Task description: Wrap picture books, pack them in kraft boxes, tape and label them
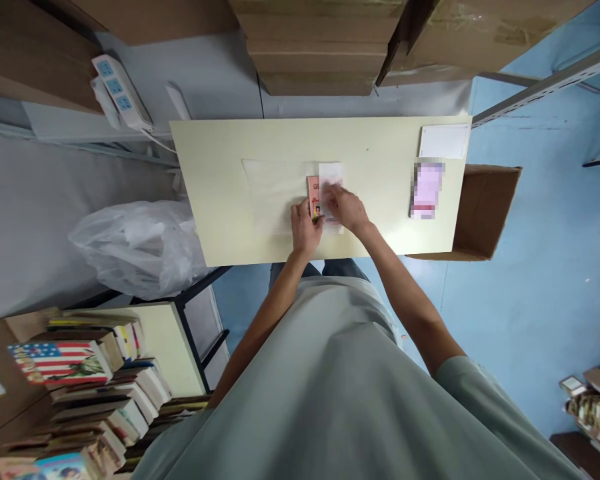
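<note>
On the table lies a small orange-pink book (313, 189) with pictures on its cover. A whitish see-through sheet (330, 171) is folded over its right part, and more of this thin sheet spreads flat to the left. My left hand (306, 229) grips the book's lower left edge, thumb on the right and fingers on the left. With bent fingers, my right hand (349, 209) holds the folded sheet down over the book; the fingertips are partly hidden.
A white pad (444, 141) and a pixelated pinkish item (427, 190) lie on the table's right end (390, 180). Cardboard boxes (320, 47) stand behind. A plastic bag (140, 247) and a shelf of books (95, 400) are at left, an open carton (485, 213) at right.
</note>
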### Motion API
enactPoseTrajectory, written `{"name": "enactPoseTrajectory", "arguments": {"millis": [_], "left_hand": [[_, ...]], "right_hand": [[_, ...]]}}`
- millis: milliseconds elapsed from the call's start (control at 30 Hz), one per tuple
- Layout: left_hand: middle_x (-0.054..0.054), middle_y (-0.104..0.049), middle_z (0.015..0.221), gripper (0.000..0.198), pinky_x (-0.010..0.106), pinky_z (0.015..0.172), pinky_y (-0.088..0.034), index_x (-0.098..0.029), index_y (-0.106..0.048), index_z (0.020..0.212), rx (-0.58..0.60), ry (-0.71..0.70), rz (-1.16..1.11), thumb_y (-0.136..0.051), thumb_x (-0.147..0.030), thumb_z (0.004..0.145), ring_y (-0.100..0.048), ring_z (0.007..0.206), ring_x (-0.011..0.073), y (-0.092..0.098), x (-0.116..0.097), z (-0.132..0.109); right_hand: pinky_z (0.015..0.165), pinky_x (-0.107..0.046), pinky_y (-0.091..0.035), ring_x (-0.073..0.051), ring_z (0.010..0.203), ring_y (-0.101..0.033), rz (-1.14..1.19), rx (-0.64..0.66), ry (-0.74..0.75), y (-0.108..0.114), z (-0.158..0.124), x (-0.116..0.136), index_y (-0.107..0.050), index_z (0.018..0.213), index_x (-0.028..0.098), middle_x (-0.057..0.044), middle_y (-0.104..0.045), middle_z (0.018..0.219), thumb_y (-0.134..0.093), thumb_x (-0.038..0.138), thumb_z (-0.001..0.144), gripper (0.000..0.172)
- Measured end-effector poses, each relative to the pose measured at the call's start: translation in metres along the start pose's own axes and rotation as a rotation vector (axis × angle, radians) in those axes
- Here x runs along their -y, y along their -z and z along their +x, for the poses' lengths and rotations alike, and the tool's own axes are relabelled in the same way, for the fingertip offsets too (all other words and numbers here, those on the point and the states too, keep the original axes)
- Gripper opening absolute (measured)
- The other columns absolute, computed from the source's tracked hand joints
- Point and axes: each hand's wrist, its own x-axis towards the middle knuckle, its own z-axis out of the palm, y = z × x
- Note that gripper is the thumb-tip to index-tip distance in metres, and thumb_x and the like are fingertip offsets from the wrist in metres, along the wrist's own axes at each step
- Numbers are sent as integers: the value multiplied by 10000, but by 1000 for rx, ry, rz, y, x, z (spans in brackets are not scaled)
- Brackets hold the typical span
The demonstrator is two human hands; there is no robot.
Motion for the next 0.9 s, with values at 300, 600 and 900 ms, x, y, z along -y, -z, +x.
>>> {"name": "enactPoseTrajectory", "arguments": {"millis": [300,600,900], "left_hand": [[282,-520,1489,343,643,1244,-401,-151,-648,1321,-44,6,23,-498,-373,1108,-484,1462,445,-19,-35,-25],[406,-457,1550,752,705,1226,-368,-19,-554,1386,-160,183,39,-795,-547,907,-391,1500,577,-52,-63,-17],[270,-534,1529,290,634,1286,-348,-179,-705,1178,-84,-34,-46,-546,-407,1096,-431,1541,426,-22,-46,-32]], "right_hand": [[1091,-522,-610,-323,1289,-628,15,4,98,8,53,-10,-717,1186,243,-117,-668,1222,-758,355,977,240],[1117,-604,-565,-374,1336,-594,-81,38,132,15,43,0,-694,1245,196,-168,-661,1286,-720,282,986,274],[1316,-613,-363,-350,1530,-494,-213,236,357,48,14,15,-763,1282,272,-97,-641,1544,-746,129,924,386]]}}
